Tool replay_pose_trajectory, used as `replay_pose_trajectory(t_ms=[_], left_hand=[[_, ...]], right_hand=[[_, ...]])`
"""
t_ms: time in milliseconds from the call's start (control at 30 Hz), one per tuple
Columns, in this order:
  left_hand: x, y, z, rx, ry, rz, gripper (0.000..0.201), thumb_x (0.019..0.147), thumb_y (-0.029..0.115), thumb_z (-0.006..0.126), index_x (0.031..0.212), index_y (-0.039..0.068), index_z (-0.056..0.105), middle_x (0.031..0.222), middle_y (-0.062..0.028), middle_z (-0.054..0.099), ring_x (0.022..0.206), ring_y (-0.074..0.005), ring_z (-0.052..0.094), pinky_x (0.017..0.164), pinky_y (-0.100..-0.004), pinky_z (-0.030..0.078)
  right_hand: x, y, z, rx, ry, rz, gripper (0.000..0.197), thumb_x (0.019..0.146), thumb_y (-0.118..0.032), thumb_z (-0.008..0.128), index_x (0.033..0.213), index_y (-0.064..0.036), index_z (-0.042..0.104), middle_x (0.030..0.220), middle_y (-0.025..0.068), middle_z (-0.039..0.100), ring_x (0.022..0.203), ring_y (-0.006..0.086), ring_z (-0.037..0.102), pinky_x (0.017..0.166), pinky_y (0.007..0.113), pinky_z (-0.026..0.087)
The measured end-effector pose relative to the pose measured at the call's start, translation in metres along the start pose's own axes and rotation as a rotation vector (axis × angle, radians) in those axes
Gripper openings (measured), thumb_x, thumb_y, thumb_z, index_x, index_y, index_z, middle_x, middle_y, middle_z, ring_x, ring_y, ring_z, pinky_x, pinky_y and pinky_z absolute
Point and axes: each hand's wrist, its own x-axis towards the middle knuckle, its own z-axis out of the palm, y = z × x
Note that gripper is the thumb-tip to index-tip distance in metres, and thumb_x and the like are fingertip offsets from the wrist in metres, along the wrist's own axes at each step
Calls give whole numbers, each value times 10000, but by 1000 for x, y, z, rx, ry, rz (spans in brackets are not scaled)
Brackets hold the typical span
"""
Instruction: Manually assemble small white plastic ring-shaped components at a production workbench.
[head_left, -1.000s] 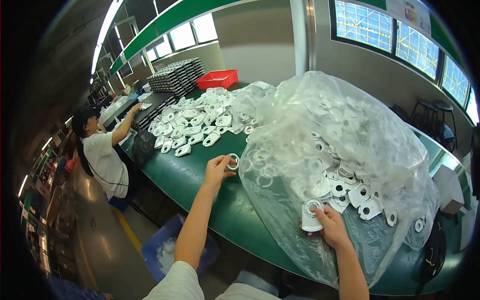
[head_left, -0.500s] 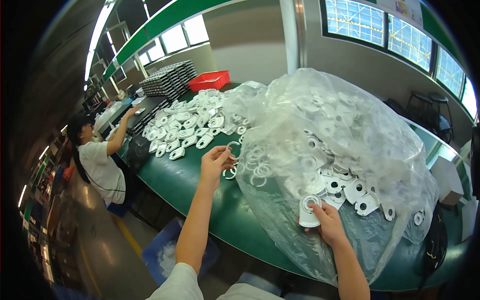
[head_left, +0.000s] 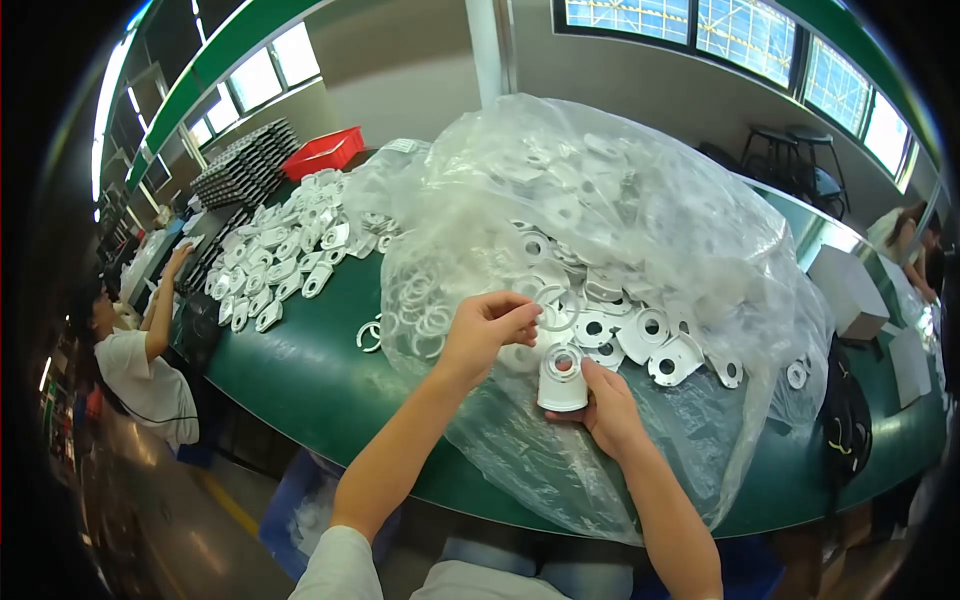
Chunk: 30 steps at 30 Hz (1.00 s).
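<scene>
1. Through the head view I have the left hand (head_left: 482, 338) with its thumb and fingers pinched on a thin white ring (head_left: 575, 312); clock directions below run from the part in the other hand.
2. My right hand (head_left: 612, 408) has its fingers grasping a white plate part (head_left: 562, 390), thumb on its edge at 3 o'clock, round collar facing up.
3. The ring sits just off that part at 12 o'clock, and the two do not overlap in my view.
4. A big clear plastic bag (head_left: 600, 180) spreads from 12 to 3 o'clock over the green counter (head_left: 290, 375), with loose white plates (head_left: 675, 358) showing at 2 o'clock.
5. More white rings (head_left: 432, 318) show through the film toward 10 o'clock (inside it or beneath, I cannot tell).
6. A loose ring (head_left: 362, 340) lies on the counter near 10 o'clock, beside the bag's edge.
7. Farther off at 10 o'clock I see a heap of white parts (head_left: 265, 240), a stack of dark trays (head_left: 243, 170) and a red bin (head_left: 325, 152).
8. A co-worker (head_left: 140, 375) in a white shirt is at 9 o'clock; a blue bin (head_left: 275, 525) is at 8 o'clock.
</scene>
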Motion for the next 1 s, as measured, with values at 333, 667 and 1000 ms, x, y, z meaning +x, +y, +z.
replay_pose_trajectory(t_ms=[333,667,1000], left_hand=[[-19,-19,14,48,1,-108,167,823,79,658,919,-57,652,740,-53,625,596,-93,547,554,-221,448],[-19,-24,16,224,-21,-97,157,815,104,672,895,-30,689,684,-3,596,588,-55,471,528,-202,349],[-21,-25,17,342,-36,-2,135,822,76,662,899,-34,676,745,-9,632,658,-48,534,586,-203,415]], right_hand=[[4,0,-2,62,-2,-54,457,993,-350,319,1179,30,492,1111,163,590,914,274,633,713,404,560],[2,-2,-2,90,14,-99,488,996,-374,297,1178,36,490,1103,167,596,929,272,633,724,400,558],[0,-2,-1,2,10,-142,308,967,-196,412,1166,23,500,1035,141,610,872,228,639,691,366,570]])
